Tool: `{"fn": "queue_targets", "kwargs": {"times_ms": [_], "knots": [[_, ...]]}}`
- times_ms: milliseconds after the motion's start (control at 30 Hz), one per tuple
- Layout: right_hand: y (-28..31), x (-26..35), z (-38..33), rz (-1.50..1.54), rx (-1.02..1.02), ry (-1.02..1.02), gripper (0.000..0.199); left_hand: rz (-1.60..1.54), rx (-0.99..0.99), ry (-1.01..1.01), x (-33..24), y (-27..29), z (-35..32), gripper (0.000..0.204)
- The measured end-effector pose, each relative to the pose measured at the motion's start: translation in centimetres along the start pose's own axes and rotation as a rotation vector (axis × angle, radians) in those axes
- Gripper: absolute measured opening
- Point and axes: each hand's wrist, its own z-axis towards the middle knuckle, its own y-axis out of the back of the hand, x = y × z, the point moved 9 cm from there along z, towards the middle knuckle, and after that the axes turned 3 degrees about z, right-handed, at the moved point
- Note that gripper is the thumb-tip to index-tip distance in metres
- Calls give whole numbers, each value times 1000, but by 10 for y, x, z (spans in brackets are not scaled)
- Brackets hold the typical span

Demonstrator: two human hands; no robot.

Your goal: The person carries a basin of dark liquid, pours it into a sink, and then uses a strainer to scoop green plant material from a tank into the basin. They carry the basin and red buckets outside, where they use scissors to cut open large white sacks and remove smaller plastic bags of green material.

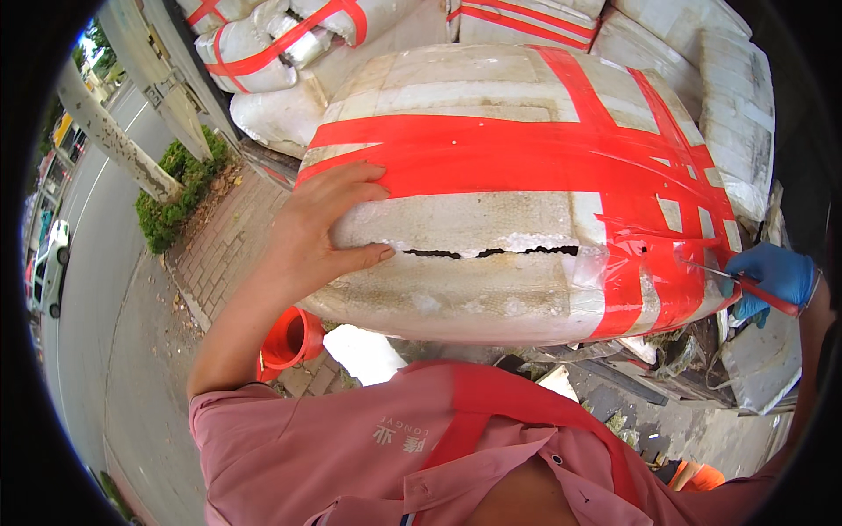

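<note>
A large white foam box bound with red tape fills the middle of the view, its lid seam showing as a dark crack along the front. My bare left hand presses flat on the box's left front corner, fingers spread over the red tape. My right hand, in a blue glove, grips a small red-handled knife whose blade touches the taped right corner of the box.
More taped foam boxes are stacked behind and to the right. A red bucket stands on the brick pavement below the box. Debris and foam pieces lie at lower right. A hedge, a pole and a road lie left.
</note>
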Motion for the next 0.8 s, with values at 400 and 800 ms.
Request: {"fn": "queue_targets", "kwargs": {"times_ms": [400, 800], "knots": [[-9, 31, 11, -165, 29, 85, 47, -784, -356, 354, 92, 36, -23, 18], [-5, 30, 13, -329, 28, 262, 38, -624, -242, 414, 132, 19, -88, 23]]}}
